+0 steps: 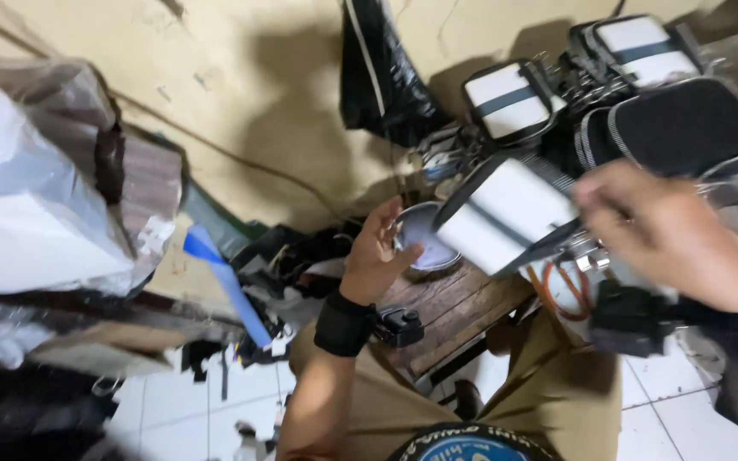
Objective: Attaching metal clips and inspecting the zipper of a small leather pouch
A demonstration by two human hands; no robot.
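Right hand point(668, 235) was clamped on a white pouch point(506, 213) with black trim, holding it tilted up over a wooden stool point(454, 312). Left hand point(377, 252) sat just left of that, fingers loose and spread, touching the rim of a small metal bowl point(424, 239) on the stool, not really gripping anything. Behind the pouch, more pouches like it point(510, 98) were piled against the wall, next to a black plastic bag point(382, 72). Way off left, a blue strip point(224, 282) and a big clear bag point(32, 196).
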